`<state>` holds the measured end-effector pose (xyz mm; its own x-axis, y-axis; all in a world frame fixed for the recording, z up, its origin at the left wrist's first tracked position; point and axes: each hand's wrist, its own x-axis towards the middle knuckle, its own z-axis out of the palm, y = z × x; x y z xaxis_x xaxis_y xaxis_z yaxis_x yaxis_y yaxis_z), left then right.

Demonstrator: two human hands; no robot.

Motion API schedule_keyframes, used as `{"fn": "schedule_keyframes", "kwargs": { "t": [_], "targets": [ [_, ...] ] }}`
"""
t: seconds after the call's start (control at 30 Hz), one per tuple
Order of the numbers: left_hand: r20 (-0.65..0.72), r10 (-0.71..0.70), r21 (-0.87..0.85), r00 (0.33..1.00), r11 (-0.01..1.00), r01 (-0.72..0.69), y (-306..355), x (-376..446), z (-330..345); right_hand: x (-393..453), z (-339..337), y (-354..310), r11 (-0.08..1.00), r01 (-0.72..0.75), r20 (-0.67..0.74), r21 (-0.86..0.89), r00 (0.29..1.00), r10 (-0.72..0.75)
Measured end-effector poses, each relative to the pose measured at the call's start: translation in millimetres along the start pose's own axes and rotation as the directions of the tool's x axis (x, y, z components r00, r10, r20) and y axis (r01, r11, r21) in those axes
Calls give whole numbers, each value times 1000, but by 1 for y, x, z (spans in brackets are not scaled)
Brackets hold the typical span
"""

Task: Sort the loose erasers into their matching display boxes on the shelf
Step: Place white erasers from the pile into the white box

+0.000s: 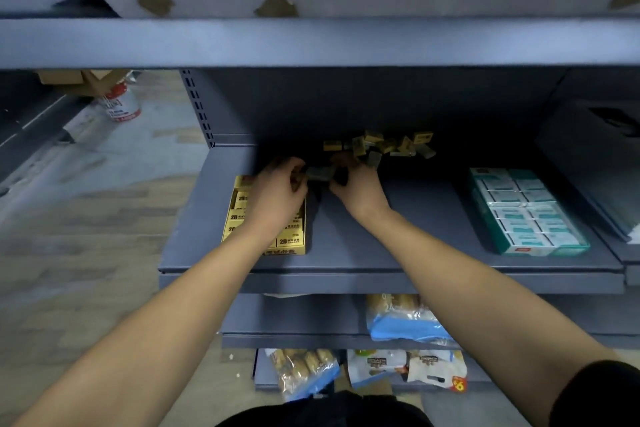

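A: Erasers [381, 146], loose, lie in a heap at the back of the shelf [398, 260], in shadow. Head view only. Most of the heap is yellow-sleeved; a few look grey.

B: Hands?

A: Both reach in, just in front of the heap's left end. Left hand [277, 191] and right hand [358, 189] have their fingers curled on a dark eraser [320, 173] between them; each grips one end, so its long axis runs left to right. Blur hides the exact finger placement.

B: Where does the matching box lie?

A: Yellow box [265, 218] sits directly under the left hand, toward the shelf front; its rows are partly filled. Teal box [526, 211] stands well apart to the right. Judgement: if the held piece belongs with the yellow box, the left hand is nearer and only needs to drop back and down.

B: And the remaining heap?

A: Nearer the right hand, just behind it.
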<state>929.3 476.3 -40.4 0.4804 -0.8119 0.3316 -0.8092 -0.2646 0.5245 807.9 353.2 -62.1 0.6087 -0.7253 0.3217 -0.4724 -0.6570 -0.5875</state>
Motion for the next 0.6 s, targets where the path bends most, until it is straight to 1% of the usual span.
{"fn": "schedule_keyframes", "kwargs": {
  "t": [0.13, 0.23, 0.37, 0.4, 0.47, 0.53, 0.6],
  "targets": [
    [52, 28, 46, 998, 998, -30, 16, 2, 6, -22, -24, 3, 987, 24, -106, 160, 994, -7],
    [54, 54, 46, 997, 997, -56, 26, 2, 11, -39, -39, 4, 965, 78, -128, 251, 991, -47],
    [45, 68, -9, 997, 998, -68, 40, 0, 18, -53, -52, 11, 951, 94, -138, 295, 989, -54],
    [48, 71, -29, 996, 997, -70, 43, -1, 20, -55, -55, 13, 947, 66, -126, 313, 992, -28],
    [54, 97, -73, 994, 993, -93, 50, -3, 22, -58, -61, 15, 911, -34, -96, 411, 992, 80],
    [54, 129, -111, 990, 986, -122, 57, -4, 23, -56, -66, 19, 837, -142, -49, 528, 979, 197],
    [64, 140, -162, 988, 978, -128, 65, -5, 24, -54, -69, 20, 744, -228, 49, 628, 966, 255]
  ]
}}
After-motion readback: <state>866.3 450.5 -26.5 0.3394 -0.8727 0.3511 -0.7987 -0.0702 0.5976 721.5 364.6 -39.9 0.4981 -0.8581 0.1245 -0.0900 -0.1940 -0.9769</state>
